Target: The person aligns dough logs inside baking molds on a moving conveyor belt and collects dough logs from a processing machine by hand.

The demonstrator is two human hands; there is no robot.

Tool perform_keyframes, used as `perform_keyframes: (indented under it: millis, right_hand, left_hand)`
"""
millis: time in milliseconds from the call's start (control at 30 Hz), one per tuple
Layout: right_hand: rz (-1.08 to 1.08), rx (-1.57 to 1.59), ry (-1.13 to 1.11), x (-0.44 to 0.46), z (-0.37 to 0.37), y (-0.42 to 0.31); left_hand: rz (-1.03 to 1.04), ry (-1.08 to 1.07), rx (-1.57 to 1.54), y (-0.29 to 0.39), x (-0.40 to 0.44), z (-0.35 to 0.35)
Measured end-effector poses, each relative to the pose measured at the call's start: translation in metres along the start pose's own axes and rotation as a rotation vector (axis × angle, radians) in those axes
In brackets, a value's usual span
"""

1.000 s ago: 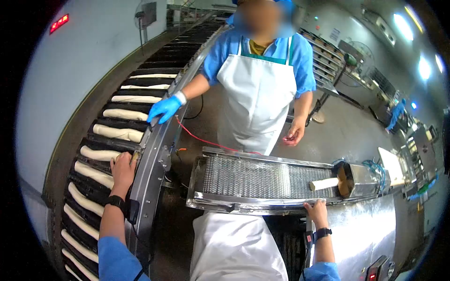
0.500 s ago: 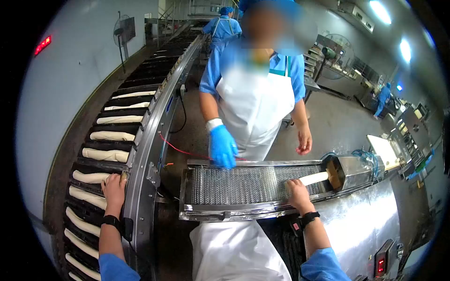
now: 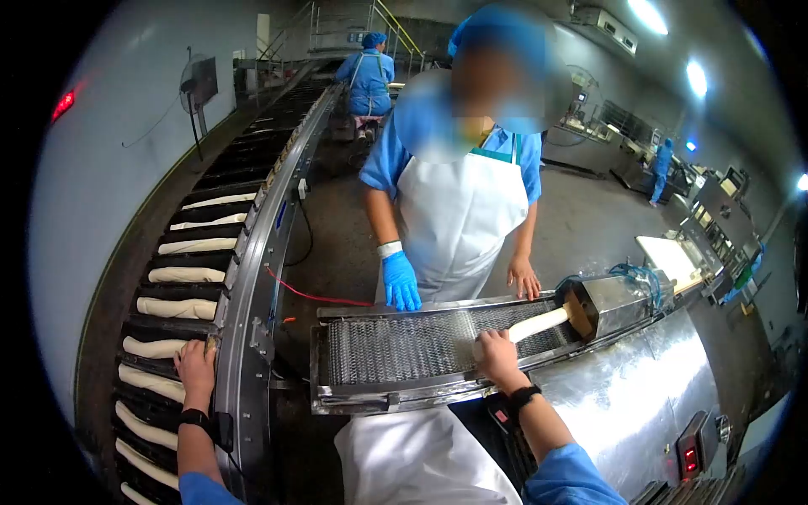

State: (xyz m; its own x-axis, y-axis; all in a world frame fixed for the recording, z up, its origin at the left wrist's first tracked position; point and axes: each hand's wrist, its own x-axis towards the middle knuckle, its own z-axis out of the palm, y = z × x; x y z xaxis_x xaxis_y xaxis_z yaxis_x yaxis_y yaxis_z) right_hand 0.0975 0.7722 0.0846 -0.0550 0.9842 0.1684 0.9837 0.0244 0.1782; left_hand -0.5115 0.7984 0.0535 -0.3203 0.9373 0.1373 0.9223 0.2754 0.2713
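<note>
My left hand [image 3: 195,368] is at the left conveyor, its fingers closed at the right end of a pale dough strip [image 3: 150,347] lying in a black tray. A small yellowish bit shows beside the thumb; I cannot make out what it is. My right hand [image 3: 498,355] grips the near end of a dough roll [image 3: 539,323] over a metal mesh belt [image 3: 404,347]. That roll's far end is still inside the opening of a steel housing [image 3: 619,307].
Black trays with dough strips line the conveyor [image 3: 252,290]. Across the mesh belt stands a co-worker [image 3: 463,215] with one blue-gloved hand [image 3: 401,282] and one bare hand [image 3: 523,278] by its far rail. Another person [image 3: 370,80] sits farther back. A steel cover [image 3: 623,396] lies to the right.
My right hand has moved left along the mesh belt with the dough roll's end. The co-worker's bare hand has come down to the far rail. My view has shifted slightly.
</note>
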Motion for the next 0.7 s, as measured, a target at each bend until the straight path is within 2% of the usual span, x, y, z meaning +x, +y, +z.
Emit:
perform_keyframes:
  millis: [67, 133, 200, 267, 300, 333, 367, 400, 500, 567, 600, 633, 700]
  right_hand:
    - [0.078, 0.577, 0.141, -0.018, 0.014, 0.033]
    - [0.379, 1.033, 0.180, -0.056, -0.019, 0.044]
    - [0.694, 1.661, 0.353, -0.105, -0.024, 0.073]
    - [0.950, 1.651, 0.540, -0.163, -0.025, 0.105]
    - [0.999, 1.729, 0.584, -0.196, -0.016, 0.127]
    - [1.031, 1.565, 0.516, -0.231, 0.014, 0.166]
    - [1.091, 1.071, 0.416, -0.252, 0.037, 0.192]
    - [0.970, 0.417, 0.035, -0.270, 0.040, 0.204]
    - [0.681, 0.526, 0.062, -0.181, -0.099, 0.109]
    - [0.328, 1.399, 0.260, -0.116, -0.134, 0.097]
    - [0.109, 1.543, 0.420, -0.090, -0.166, 0.091]
    - [0.139, 1.556, 0.567, -0.078, -0.215, 0.081]
    - [-0.029, 1.590, 0.849, -0.100, -0.292, 0.085]
  left_hand:
    - [-0.007, -0.020, 0.037, 0.002, -0.001, -0.003]
    - [-0.085, -0.066, 0.014, 0.008, 0.002, -0.005]
    - [-0.132, -0.075, -0.069, 0.011, 0.001, -0.010]
    - [-0.090, -0.065, -0.151, -0.003, 0.004, 0.003]
    - [-0.100, -0.056, -0.142, 0.000, 0.000, -0.001]
    - [-0.105, -0.039, -0.134, 0.008, -0.002, -0.007]
    - [-0.102, -0.055, -0.091, 0.006, 0.001, -0.004]
    - [-0.100, -0.078, -0.046, 0.006, 0.002, -0.002]
    - [-0.076, -0.079, -0.048, -0.005, -0.004, 0.001]
    - [-0.099, -0.075, 0.009, -0.007, 0.003, 0.009]
    - [-0.149, -0.096, 0.042, -0.002, 0.008, 0.006]
    - [-0.196, -0.124, 0.066, 0.005, 0.009, 0.002]
    - [-0.084, -0.053, 0.057, -0.020, 0.014, 0.015]
